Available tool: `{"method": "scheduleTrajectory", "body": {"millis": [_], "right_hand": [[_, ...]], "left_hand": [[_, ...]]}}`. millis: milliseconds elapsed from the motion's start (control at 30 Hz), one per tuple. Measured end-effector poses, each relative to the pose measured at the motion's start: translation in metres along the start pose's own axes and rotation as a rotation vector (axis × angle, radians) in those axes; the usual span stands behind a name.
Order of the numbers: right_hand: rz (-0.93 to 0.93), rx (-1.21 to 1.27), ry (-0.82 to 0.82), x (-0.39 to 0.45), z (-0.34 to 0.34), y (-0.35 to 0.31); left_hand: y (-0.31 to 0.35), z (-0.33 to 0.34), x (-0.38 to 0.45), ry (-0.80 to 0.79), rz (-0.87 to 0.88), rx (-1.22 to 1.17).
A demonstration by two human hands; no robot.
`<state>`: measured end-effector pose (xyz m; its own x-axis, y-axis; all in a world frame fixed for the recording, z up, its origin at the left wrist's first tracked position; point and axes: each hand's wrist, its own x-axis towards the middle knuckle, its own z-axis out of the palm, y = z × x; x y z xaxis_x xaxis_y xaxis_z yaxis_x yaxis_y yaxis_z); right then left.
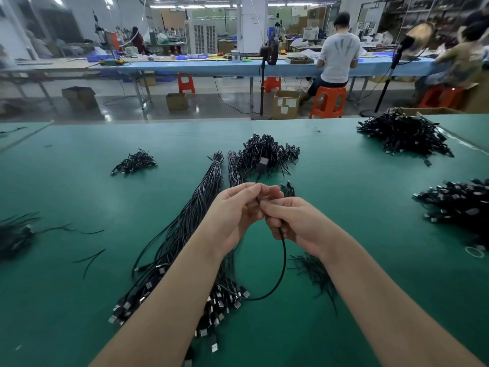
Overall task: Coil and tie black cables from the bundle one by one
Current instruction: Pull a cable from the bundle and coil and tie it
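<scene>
To coil well, keep each loop even and the pinch firm, since the cable (282, 263) runs from the curled left hand (239, 207), plug end up, through the curled right hand (293, 221), both gripping it, then hangs in 1 loop to the bundle (185, 234).

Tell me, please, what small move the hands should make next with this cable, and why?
Probably draw the hanging loop up into a tighter coil: both the left hand and right hand pinch one black cable, and its plug end still lies on the bundle.
</scene>
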<state>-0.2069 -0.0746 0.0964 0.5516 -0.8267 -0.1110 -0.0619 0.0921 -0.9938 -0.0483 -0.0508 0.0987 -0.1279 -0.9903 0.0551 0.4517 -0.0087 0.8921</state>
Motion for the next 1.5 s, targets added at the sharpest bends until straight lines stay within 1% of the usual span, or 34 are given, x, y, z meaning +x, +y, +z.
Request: {"method": "scheduleTrajectory", "body": {"millis": [100, 200, 233, 300, 367, 433, 467, 533, 600, 633, 733, 833, 867, 933, 967, 1033, 1100, 1167, 1267, 1367, 1433, 1500], "right_hand": [[0.016, 0.026, 0.018, 0.000, -0.006, 0.002], [0.090, 0.058, -0.002, -0.002, -0.008, 0.010], [0.129, 0.097, -0.003, -0.002, -0.008, 0.013], [0.217, 0.249, -0.003, -0.002, -0.008, 0.020], [0.311, 0.452, -0.010, -0.001, -0.008, 0.025], [0.375, 0.615, -0.005, 0.001, -0.007, 0.026], [0.386, 0.657, 0.004, 0.002, -0.006, 0.026], [0.381, 0.665, 0.007, 0.006, -0.005, 0.023], [0.378, 0.578, 0.006, 0.010, -0.004, 0.017], [0.379, 0.495, 0.009, 0.012, -0.004, 0.014], [0.358, 0.184, 0.006, 0.016, 0.002, -0.001], [0.261, -0.114, -0.047, 0.016, 0.013, -0.013], [0.236, -0.196, -0.064, 0.015, 0.018, -0.016], [0.200, -0.284, -0.079, 0.015, 0.026, -0.020], [0.193, -0.275, -0.075, 0.015, 0.028, -0.020], [0.201, -0.172, -0.061, 0.015, 0.030, -0.021], [0.211, -0.072, -0.064, 0.016, 0.030, -0.020], [0.210, -0.039, -0.066, 0.017, 0.030, -0.017], [0.194, -0.164, -0.048, 0.017, 0.034, -0.013], [0.117, -0.313, -0.059, 0.013, 0.039, -0.014], [0.037, -0.368, -0.064, 0.011, 0.045, -0.017], [-0.049, -0.445, -0.047, 0.010, 0.050, -0.019]], "left_hand": [[-0.003, 0.000, -0.006, -0.044, 0.121, -0.107], [0.001, -0.002, -0.008, -0.112, 0.177, -0.238], [0.003, -0.003, -0.009, -0.122, 0.183, -0.259], [0.010, -0.006, -0.010, -0.117, 0.180, -0.268], [0.015, -0.009, -0.013, -0.106, 0.151, -0.219], [0.014, -0.010, -0.018, -0.132, 0.099, -0.121], [0.012, -0.010, -0.021, -0.156, 0.069, -0.054], [0.007, -0.011, -0.028, -0.201, 0.017, 0.126], [0.002, -0.013, -0.035, -0.203, -0.028, 0.321], [0.000, -0.014, -0.037, -0.171, -0.052, 0.402], [-0.010, -0.018, -0.043, -0.021, -0.091, 0.696], [-0.017, -0.017, -0.047, 0.035, -0.111, 1.019], [-0.019, -0.017, -0.048, 0.043, -0.124, 1.083], [-0.020, -0.018, -0.048, 0.079, -0.138, 1.120], [-0.020, -0.019, -0.048, 0.099, -0.130, 1.125], [-0.019, -0.023, -0.049, 0.131, -0.084, 1.121], [-0.019, -0.026, -0.050, 0.164, -0.036, 1.039], [-0.020, -0.030, -0.051, 0.196, -0.012, 0.926], [-0.023, -0.033, -0.050, 0.253, -0.017, 0.793], [-0.024, -0.037, -0.046, 0.337, -0.031, 0.638], [-0.023, -0.037, -0.042, 0.414, -0.028, 0.462], [-0.021, -0.037, -0.039, 0.435, -0.010, 0.247]]}}
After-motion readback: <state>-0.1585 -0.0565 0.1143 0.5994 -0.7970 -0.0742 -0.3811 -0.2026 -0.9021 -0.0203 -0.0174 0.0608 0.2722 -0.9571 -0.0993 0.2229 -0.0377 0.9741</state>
